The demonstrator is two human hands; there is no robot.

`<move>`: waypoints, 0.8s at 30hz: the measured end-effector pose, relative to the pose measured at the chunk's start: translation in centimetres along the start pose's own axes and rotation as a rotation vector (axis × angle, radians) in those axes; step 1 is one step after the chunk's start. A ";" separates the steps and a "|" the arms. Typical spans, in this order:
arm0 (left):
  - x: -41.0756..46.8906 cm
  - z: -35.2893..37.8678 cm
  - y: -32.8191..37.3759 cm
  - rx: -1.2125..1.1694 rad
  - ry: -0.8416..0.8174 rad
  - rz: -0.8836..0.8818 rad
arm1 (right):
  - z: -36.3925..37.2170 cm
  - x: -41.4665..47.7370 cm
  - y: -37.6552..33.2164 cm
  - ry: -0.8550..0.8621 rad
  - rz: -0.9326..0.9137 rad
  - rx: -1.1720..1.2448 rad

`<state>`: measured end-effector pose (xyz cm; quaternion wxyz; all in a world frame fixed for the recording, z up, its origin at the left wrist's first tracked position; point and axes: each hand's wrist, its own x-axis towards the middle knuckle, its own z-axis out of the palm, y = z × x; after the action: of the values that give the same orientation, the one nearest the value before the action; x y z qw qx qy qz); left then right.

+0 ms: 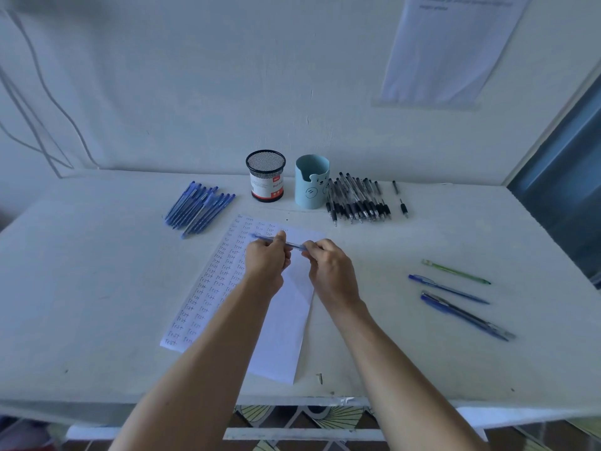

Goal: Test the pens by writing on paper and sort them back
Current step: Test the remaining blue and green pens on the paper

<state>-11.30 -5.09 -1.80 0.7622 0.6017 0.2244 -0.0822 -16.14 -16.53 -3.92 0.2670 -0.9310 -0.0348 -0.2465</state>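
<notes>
The left hand [266,258] and right hand [328,268] pinch 1 blue pen [294,245] over the paper [283,320], its long axis lying roughly 9-to-3 o'clock.

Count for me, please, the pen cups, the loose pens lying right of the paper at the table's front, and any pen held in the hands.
Pen cups: 2 (mesh cup, blue bear cup)
Loose pens at right front: 4
Held pen: 1
Total: 7
</notes>
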 end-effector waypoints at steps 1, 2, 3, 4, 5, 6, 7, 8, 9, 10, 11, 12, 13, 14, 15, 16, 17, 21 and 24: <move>0.0 0.1 0.0 -0.006 0.010 -0.009 | 0.0 0.0 0.0 0.001 0.002 -0.005; 0.0 0.2 -0.1 -0.009 0.017 -0.013 | 0.0 0.0 0.1 -0.001 0.005 -0.010; 0.0 0.4 -0.1 -0.002 0.022 -0.008 | 0.0 0.0 0.1 -0.008 0.013 -0.011; -0.1 0.5 -0.2 0.016 0.031 0.009 | -0.1 0.0 0.0 -0.025 0.025 -0.005; -0.2 0.5 -0.3 0.035 0.037 0.041 | -0.2 0.1 -0.1 -0.043 0.039 0.010; -0.3 0.4 -0.3 0.039 0.023 0.092 | -0.4 0.3 -0.1 -0.054 0.052 0.036; -0.4 0.2 -0.3 0.023 -0.027 0.154 | -0.7 0.6 -0.2 -0.066 0.068 0.074; -0.6 0.0 -0.3 -0.001 -0.113 0.218 | -1.1 1.0 -0.3 -0.078 0.087 0.117; -0.7 -0.3 -0.2 -0.018 -0.217 0.271 | -1.6 1.3 -0.2 -0.092 0.111 0.158; -0.9 -0.6 -0.1 -0.019 -0.312 0.309 | -2.0 1.5 0.0 -0.113 0.144 0.197; -0.9 -0.9 0.2 -0.002 -0.379 0.342 | -2.4 1.6 0.2 -0.139 0.180 0.236; -0.8 -1.2 0.3 0.031 -0.412 0.377 | -2.6 1.6 0.4 -0.165 0.213 0.275; -0.8 -1.4 0.5 0.073 -0.422 0.412 | -2.8 1.5 0.5 -0.182 0.235 0.305; -0.7 -1.4 0.5 0.110 -0.419 0.443 | -2.9 1.3 0.5 -0.184 0.243 0.315; -0.8 -1.3 0.5 0.138 -0.404 0.465 | -2.8 1.2 0.5 -0.172 0.239 0.313; -1.0 -1.1 0.5 0.147 -0.374 0.475 | -2.7 1.1 0.4 -0.146 0.224 0.298; -1.2 -0.8 0.5 0.136 -0.332 0.469 | -2.5 1.2 0.3 -0.110 0.198 0.270; -1.5 0.1 0.3 0.025 -0.236 0.393 | -2.0 1.2 0.1 0.005 0.088 0.123; -1.7 0.9 0.1 -0.038 -0.204 0.321 | -1.7 0.8 -0.3 0.063 0.046 0.060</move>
<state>-12.57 -6.17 -0.82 0.7954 0.6039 0.0482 -0.0159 -16.28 -17.24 -2.17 0.3013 -0.9150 -0.0123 -0.2681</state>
